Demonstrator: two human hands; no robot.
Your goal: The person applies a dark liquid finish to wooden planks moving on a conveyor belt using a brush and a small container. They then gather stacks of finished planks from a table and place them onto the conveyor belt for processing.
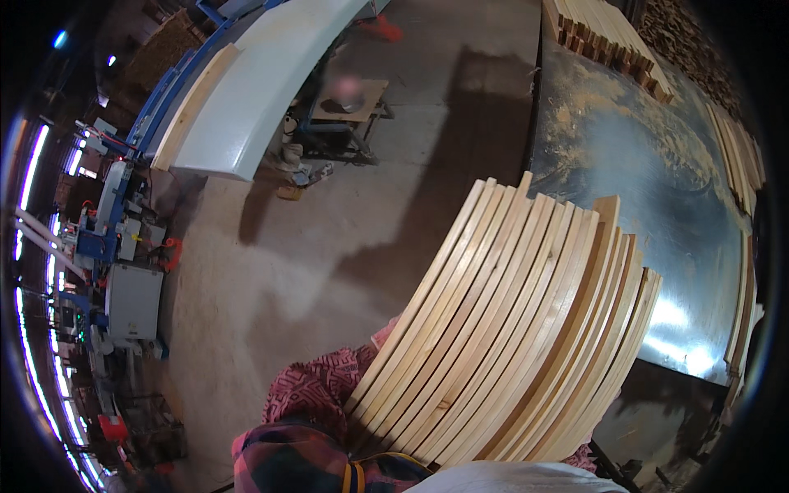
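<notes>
Rising across the lower middle of your view, the pale wooden slats [493, 329] stand side by side in a thick bundle, their upper ends uneven and their lower ends partly lost against your clothing. Your left hand is hidden by the bundle, save perhaps for a pinkish patch [385, 332] at its left edge that could be glove or cloth; only the patterned sleeve [320, 386] reads clearly there. Your right hand is out of sight, with just a scrap of patterned cloth [582, 457] showing at the lower right. You cannot tell from this how either grip is set around the wood. The bundle covers part of the metal tabletop [649, 172] on your right, and whether they touch is unclear. On that dusty surface, a stack of wooden strips [612, 45] is cut off by the upper edge. To your left, one strip [193, 107] lies along a white surface [263, 82]. A blurred pink object [345, 88] sits above a low stand [366, 103], and the machinery [111, 222] fades into the dark rim.
</notes>
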